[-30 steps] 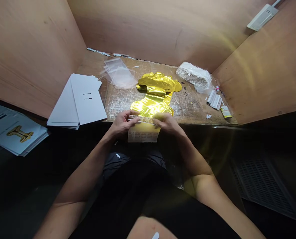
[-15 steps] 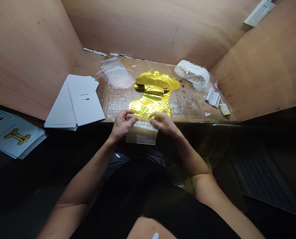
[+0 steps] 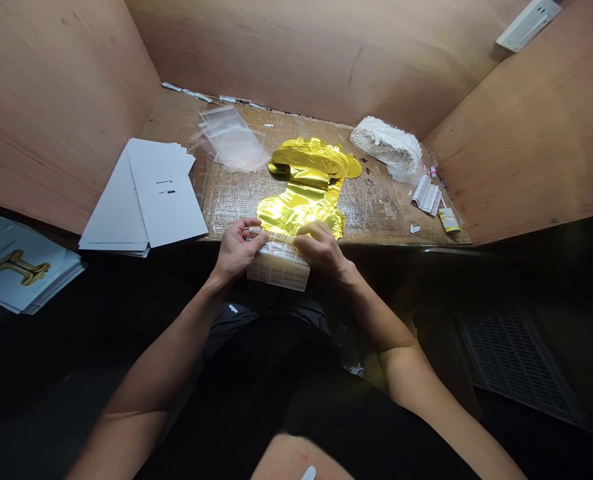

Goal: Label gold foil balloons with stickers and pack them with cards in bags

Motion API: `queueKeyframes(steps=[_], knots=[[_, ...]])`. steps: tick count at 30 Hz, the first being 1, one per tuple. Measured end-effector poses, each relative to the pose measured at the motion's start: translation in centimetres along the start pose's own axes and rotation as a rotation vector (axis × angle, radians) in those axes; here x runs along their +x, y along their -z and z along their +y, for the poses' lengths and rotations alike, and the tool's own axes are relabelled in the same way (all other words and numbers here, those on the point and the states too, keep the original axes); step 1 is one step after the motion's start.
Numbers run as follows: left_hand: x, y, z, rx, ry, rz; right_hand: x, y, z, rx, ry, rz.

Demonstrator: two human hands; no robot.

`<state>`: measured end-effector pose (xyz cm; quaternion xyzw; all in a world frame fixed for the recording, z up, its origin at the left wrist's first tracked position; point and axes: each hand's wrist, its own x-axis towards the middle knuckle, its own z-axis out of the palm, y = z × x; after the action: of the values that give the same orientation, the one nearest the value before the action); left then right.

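Note:
Both my hands hold a flat plastic bag [image 3: 278,272] with a printed strip of small warning icons along its top, just off the front edge of the table. My left hand [image 3: 236,250] pinches its left end between thumb and fingers. My right hand [image 3: 321,248] presses on the strip's right part, its fingers curled over the bag. Just beyond them lies a flat gold foil balloon [image 3: 301,193], folded over on itself, its lower end close to my right hand's fingers.
The table [image 3: 376,213] has a foil-patterned top, boxed in by plywood walls. On it are white cards [image 3: 164,193], clear bags [image 3: 231,140], a white bundle [image 3: 386,145] and leaflets [image 3: 426,195]. Printed sheets [image 3: 16,267] lie lower left.
My hands have moved closer together and slightly left, with the bag's printed strip now tilted. My right fingers have curled further over it. The view has shifted slightly.

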<state>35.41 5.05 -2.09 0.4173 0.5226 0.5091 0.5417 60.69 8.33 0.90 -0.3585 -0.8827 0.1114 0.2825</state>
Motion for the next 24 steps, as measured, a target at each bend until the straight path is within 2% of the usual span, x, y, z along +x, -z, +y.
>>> queueKeyframes(steps=[2, 3, 6, 8, 11, 13, 15, 20, 24], knots=[[0.0, 0.6, -0.3, 0.130, -0.035, -0.044, 0.8, 0.4, 0.4, 0.173, -0.168, 0.044], [0.1, 0.9, -0.4, 0.219, -0.056, -0.102, 1.4, 0.6, 0.7, 0.243, -0.256, 0.031], [0.7, 1.1, -0.8, 0.522, -0.145, -0.366, 3.8, 0.7, 1.7, 0.309, -0.445, -0.182], [1.3, 0.9, -1.3, 0.723, -0.208, -0.478, 5.2, 0.1, 2.0, 0.219, -0.488, -0.361], [1.9, 0.8, -2.5, 0.956, -0.251, -0.467, 6.3, -0.4, 1.7, -0.130, -0.457, -0.474], [2.0, 1.1, -3.2, 0.984, -0.247, -0.428, 6.3, -0.1, 1.6, -0.381, -0.464, -0.446], [1.9, 1.3, -3.5, 0.977, -0.243, -0.410, 5.8, 0.5, 2.1, -0.474, -0.468, -0.396], [0.9, 1.1, -1.8, 1.128, -0.211, -0.466, 4.4, 0.2, 4.4, -0.117, -0.233, -0.402], [0.3, 0.3, -1.1, 1.117, -0.191, -0.570, 4.5, -0.5, 5.2, 0.079, -0.259, -0.418]])
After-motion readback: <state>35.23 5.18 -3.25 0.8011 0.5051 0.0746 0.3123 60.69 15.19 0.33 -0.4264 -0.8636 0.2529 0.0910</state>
